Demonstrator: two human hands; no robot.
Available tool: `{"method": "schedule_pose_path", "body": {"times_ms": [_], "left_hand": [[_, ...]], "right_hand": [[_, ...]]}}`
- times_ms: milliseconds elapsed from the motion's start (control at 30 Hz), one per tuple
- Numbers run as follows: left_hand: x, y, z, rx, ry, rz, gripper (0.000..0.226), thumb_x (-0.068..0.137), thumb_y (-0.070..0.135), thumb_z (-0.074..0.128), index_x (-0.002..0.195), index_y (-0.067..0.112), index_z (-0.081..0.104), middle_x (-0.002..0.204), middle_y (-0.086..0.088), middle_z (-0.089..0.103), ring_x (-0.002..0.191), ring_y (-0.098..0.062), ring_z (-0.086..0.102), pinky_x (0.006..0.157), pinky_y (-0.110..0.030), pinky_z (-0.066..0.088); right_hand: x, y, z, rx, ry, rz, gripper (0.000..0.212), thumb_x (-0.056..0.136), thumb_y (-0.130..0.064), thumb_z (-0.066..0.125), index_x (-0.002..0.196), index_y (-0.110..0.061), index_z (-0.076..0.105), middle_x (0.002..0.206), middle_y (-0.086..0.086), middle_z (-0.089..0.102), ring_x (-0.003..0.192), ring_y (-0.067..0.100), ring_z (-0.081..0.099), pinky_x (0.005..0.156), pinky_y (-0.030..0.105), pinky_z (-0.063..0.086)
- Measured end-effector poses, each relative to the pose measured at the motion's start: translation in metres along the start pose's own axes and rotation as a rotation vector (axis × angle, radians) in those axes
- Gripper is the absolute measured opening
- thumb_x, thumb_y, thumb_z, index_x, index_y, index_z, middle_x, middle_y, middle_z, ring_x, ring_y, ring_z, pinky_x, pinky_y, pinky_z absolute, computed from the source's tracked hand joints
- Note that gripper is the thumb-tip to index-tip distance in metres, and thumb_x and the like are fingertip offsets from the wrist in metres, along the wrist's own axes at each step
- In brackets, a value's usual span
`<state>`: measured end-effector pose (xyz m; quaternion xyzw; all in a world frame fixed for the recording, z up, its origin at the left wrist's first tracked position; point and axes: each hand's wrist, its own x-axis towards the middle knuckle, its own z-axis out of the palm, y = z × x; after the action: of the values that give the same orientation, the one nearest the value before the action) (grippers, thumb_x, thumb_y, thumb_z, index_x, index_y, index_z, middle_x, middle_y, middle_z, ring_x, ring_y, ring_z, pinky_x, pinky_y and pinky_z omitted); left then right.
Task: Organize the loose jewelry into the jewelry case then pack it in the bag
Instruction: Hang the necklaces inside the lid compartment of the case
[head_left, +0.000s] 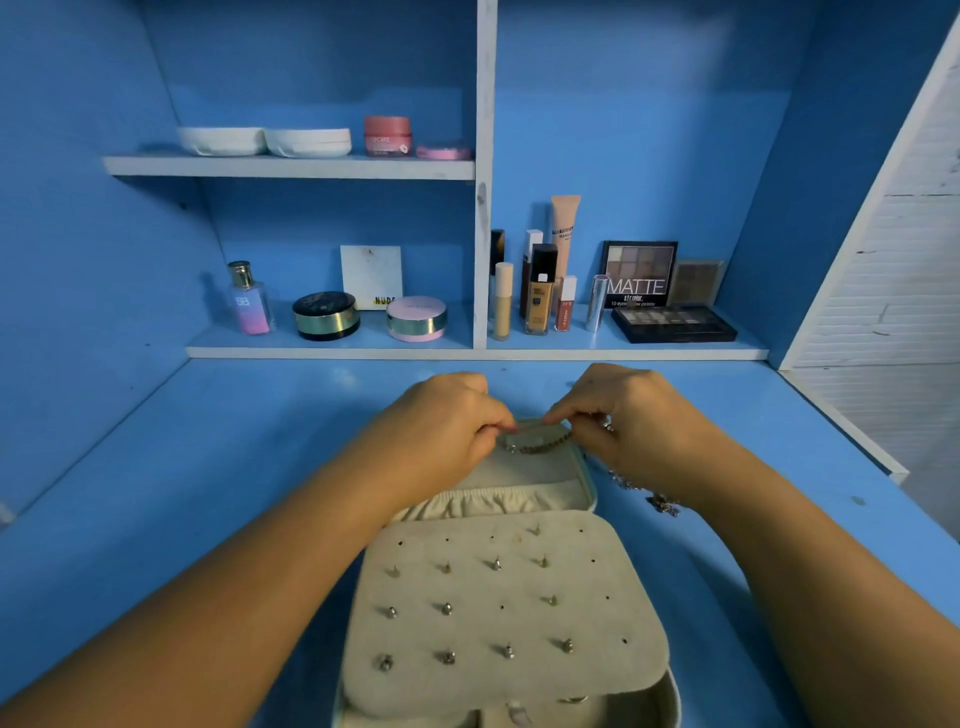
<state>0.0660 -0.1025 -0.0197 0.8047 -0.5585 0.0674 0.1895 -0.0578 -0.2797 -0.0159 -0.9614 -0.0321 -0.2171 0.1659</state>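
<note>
An open cream jewelry case (582, 499) lies on the blue desk in front of me. Its earring panel (504, 608) is folded toward me and carries several stud earrings. My left hand (441, 426) and my right hand (618, 415) hover over the case's far lid half. Between them hangs a beaded chain (540, 445); each hand pinches one end of it. A loose silver chain (644, 491) lies on the desk just right of the case, partly hidden by my right wrist. No bag is in view.
Behind the desk, a shelf (467, 352) holds makeup: a perfume bottle (249, 299), powder compacts (415, 318), foundation bottles (540, 291) and eyeshadow palettes (672, 323). An upper shelf (291, 166) carries white dishes and a pink jar. A white wall edges the desk at right.
</note>
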Motion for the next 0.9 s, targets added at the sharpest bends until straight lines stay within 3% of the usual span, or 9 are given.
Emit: {"method": "schedule_pose_path", "body": {"times_ms": [200,333,467,600,733,833,900], "left_hand": [[0.014,0.009,0.008,0.1,-0.119,-0.031,0.027,0.096,0.019,0.051,0.113,0.024,0.072,0.087,0.002,0.044,0.088,-0.023,0.054,0.074,-0.04,0.048],[0.018,0.011,0.009,0.201,-0.147,-0.018,0.024,0.096,0.019,0.051,0.11,0.017,0.071,0.085,0.002,0.039,0.085,-0.023,0.051,0.068,-0.037,0.045],[0.019,0.016,0.009,0.245,-0.162,-0.029,0.021,0.095,0.017,0.051,0.104,0.011,0.069,0.088,-0.002,0.041,0.086,-0.024,0.05,0.07,-0.04,0.045],[0.013,0.015,0.005,0.039,-0.132,-0.065,0.02,0.092,0.016,0.053,0.096,0.016,0.073,0.081,0.004,0.044,0.077,-0.017,0.05,0.065,-0.034,0.043],[0.003,0.016,0.001,-0.14,-0.083,-0.125,0.024,0.087,0.013,0.058,0.095,0.027,0.076,0.074,0.011,0.051,0.066,-0.004,0.051,0.063,-0.023,0.041],[-0.002,0.015,-0.001,-0.298,-0.073,-0.246,0.022,0.087,0.013,0.062,0.093,0.029,0.076,0.074,0.012,0.065,0.066,0.001,0.058,0.062,-0.01,0.042],[-0.005,0.014,-0.006,-0.435,-0.079,-0.352,0.021,0.089,0.014,0.063,0.089,0.032,0.074,0.078,0.005,0.07,0.063,0.002,0.057,0.064,-0.013,0.045]], "right_hand": [[0.001,0.0,0.003,-0.053,-0.077,0.091,0.027,0.086,-0.005,0.057,0.102,-0.018,0.075,0.088,0.006,0.06,0.08,0.02,0.057,0.074,0.026,0.044],[0.006,-0.002,0.009,-0.108,-0.127,0.149,0.027,0.089,-0.012,0.052,0.103,-0.018,0.075,0.089,0.004,0.052,0.085,0.023,0.056,0.078,0.04,0.049],[0.009,-0.008,0.012,-0.17,-0.163,0.184,0.024,0.09,-0.015,0.05,0.096,-0.011,0.073,0.086,0.004,0.049,0.083,0.025,0.055,0.076,0.042,0.048],[0.007,-0.014,0.009,-0.173,-0.178,0.196,0.023,0.09,-0.017,0.049,0.086,-0.007,0.069,0.08,0.003,0.046,0.078,0.024,0.052,0.072,0.042,0.047],[0.002,-0.014,0.004,-0.123,-0.174,0.169,0.022,0.088,-0.019,0.051,0.09,-0.016,0.073,0.082,0.001,0.052,0.078,0.022,0.053,0.072,0.042,0.049],[0.001,-0.015,0.0,-0.065,-0.174,0.186,0.022,0.087,-0.018,0.053,0.095,-0.023,0.072,0.081,-0.006,0.053,0.074,0.014,0.05,0.072,0.037,0.049],[0.001,-0.015,0.0,-0.012,-0.166,0.213,0.02,0.086,-0.018,0.054,0.098,-0.024,0.069,0.076,-0.012,0.051,0.069,0.009,0.049,0.069,0.035,0.049]]}}
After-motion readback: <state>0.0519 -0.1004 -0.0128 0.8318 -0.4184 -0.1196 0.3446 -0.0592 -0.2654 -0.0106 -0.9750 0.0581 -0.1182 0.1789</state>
